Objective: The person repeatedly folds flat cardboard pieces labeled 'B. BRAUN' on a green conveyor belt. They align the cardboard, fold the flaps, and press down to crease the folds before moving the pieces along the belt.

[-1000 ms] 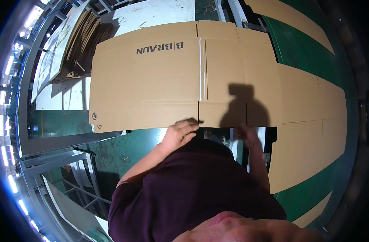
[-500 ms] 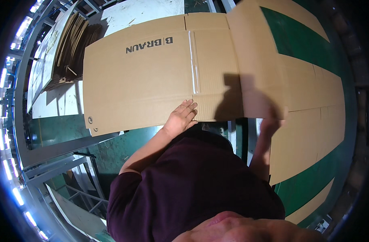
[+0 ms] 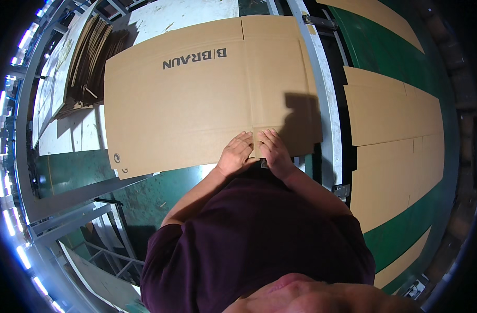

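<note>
A large flat brown cardboard box [image 3: 181, 99] lies before me with dark print near its far side. Its right-hand panel [image 3: 280, 68] is folded over, meeting the wider panel along a seam. At the near end of this seam, my left hand [image 3: 237, 154] rests its fingers on the board, with its thumb at the near edge. Just right of it, my right hand [image 3: 275, 154] presses bent fingers onto the folded panel, closed over the same edge. The undersides of both hands are hidden.
Folded cardboard sheets [image 3: 95, 62] stand in a stack at the far left by a white board [image 3: 56, 91]. A metal rail [image 3: 322, 94] runs along the box's right side. Beyond it, more flat cardboard [image 3: 395, 115] lies on a green belt [image 3: 384, 47].
My right hand has swung the raised right panel leftward and down, covering the white strip. It now sits beside my left hand, which has barely moved. The rail has come into view.
</note>
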Demonstrator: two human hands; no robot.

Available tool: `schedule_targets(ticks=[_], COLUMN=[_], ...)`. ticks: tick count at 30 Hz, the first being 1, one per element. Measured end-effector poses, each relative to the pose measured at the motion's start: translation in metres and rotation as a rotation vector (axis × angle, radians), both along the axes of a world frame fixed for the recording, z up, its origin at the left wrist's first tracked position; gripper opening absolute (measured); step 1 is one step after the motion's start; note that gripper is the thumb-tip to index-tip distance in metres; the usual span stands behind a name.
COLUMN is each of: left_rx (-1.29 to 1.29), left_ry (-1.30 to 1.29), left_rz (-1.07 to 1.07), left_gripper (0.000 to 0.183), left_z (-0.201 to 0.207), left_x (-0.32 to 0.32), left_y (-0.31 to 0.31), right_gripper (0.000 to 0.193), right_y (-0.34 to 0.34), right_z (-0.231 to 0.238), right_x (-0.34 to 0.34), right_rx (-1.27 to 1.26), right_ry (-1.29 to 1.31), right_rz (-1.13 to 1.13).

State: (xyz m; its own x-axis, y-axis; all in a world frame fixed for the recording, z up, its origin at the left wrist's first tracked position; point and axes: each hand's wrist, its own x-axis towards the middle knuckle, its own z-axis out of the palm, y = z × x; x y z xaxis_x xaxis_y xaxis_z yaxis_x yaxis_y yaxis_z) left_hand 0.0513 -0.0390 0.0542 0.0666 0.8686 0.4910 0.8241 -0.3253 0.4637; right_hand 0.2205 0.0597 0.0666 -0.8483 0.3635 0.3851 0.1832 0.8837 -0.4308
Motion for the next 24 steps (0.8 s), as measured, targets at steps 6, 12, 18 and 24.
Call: schedule_targets(ticks=[6, 12, 18, 24], left_rx=[0.024, -0.023, -0.076, -0.141], left_ry=[0.023, -0.119, -0.013, -0.001], left_rz=[-0.016, 0.054, 0.035, 0.045], left_gripper=[0.044, 0.054, 0.057, 0.059], left_z=[-0.007, 0.009, 0.006, 0.017], left_x=[-0.003, 0.002, 0.001, 0.002], left_y=[0.001, 0.004, 0.002, -0.003], right_gripper=[0.026, 0.028, 0.044, 0.038], right_y=[0.003, -0.003, 0.002, 0.047], right_z=[-0.011, -0.003, 0.01, 0.031], right_x=[0.012, -0.001, 0.007, 0.025], right_rx=[0.075, 0.026, -0.109, -0.191], right_ry=[-0.043, 0.0, -0.035, -0.056], right_rz=[0.039, -0.011, 0.071, -0.307])
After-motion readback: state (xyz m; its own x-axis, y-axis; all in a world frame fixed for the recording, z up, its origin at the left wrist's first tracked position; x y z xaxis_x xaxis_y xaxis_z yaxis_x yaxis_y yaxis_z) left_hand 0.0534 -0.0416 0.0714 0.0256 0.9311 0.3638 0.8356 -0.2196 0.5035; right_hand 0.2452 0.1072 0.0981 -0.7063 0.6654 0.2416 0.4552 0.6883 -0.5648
